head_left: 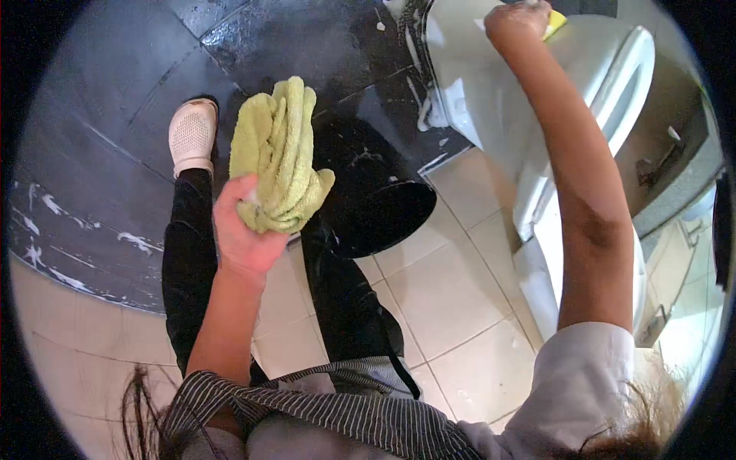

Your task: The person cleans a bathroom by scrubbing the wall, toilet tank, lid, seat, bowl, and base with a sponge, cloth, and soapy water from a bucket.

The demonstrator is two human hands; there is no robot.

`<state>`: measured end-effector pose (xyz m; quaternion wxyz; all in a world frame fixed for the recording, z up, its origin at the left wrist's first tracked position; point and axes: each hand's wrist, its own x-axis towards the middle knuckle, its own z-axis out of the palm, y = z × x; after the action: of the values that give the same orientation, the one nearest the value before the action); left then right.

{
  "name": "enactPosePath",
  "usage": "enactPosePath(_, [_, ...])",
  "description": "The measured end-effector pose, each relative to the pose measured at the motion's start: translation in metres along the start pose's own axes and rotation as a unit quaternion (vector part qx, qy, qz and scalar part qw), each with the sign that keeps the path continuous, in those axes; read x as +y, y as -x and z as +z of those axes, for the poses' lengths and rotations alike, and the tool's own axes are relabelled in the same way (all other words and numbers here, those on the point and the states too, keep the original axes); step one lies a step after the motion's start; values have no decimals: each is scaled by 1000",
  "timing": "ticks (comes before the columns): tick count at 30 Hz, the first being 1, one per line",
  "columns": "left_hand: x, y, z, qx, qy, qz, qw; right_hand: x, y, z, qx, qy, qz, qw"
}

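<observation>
Folded in my left hand (249, 230) is a yellow-green cloth (280, 153), gripped at its lower end and raised over the floor. My right hand (520, 21) reaches far forward to the white toilet (491, 100), its fingers closed round a yellow sponge or pad (555, 24) of which only one edge shows. That hand rests on or just above the toilet's surface; contact is hard to tell. White foam (433, 115) clings along the toilet's base.
A black bin (383, 218) stands or lies between my legs and the toilet. Dark wet tiles (100, 115) with foam streaks meet beige tiles (452, 299). My foot in a pale clog (193, 134) is at the left. A grey ledge (678, 172) runs along the right.
</observation>
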<state>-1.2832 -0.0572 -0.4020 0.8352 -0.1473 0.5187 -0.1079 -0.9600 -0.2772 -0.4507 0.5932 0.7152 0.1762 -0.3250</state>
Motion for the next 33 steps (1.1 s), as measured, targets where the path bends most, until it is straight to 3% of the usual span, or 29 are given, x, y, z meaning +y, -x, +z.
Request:
enactPosePath(2, [2,6,-2,-10,13,-3,1000,22,36,-19,106,35,1,994])
enactPosePath(4, [5,8,-3,-19,-5,1,1000,37,35,-22,127,46,22,991])
enactPosePath(8, [3,7,-10,-30,33,3,999,6,63,25,214,197,-62,955])
enactPosePath(10, [3,6,-16,-28,29,7,999,-25,82,51,81,191,-165,964])
enactPosePath(12, [3,6,-18,-21,26,10,999,-52,99,110,-11,241,-268,933])
enactPosePath(14, [2,8,-16,-28,35,14,999,-58,129,180,15,268,-261,927])
enactPosePath(15, [3,8,-15,-34,39,17,999,-50,137,171,20,273,-257,927])
enactPosePath(19, [3,12,-10,-55,39,29,997,-7,167,96,6,180,-300,937])
enactPosePath(21, [2,13,-6,-90,33,32,995,21,153,22,31,134,-210,968])
enactPosePath(22, [1,13,-6,-92,33,30,995,48,109,73,371,116,-178,904])
enactPosePath(23, [1,13,-6,-97,26,33,994,65,96,21,287,-132,7,949])
enactPosePath(24, [2,12,-8,-100,20,37,994,109,45,21,265,61,-83,959])
enactPosePath(26, [1,12,-11,-85,16,44,995,144,41,-41,216,-36,6,976])
enactPosePath(27, [1,11,-12,-74,13,54,996,145,43,-29,214,-34,6,976])
enactPosePath(29, [-2,10,-11,-91,23,51,994,144,50,6,353,7,-122,928])
enactPosePath(31, [-1,11,-12,-107,27,53,993,86,96,35,460,-167,-93,867])
enactPosePath(32, [0,11,-14,-94,37,41,994,62,109,71,351,-184,-81,915])
enactPosePath(33, [0,11,-16,-81,46,28,995,39,155,51,203,-273,-72,938])
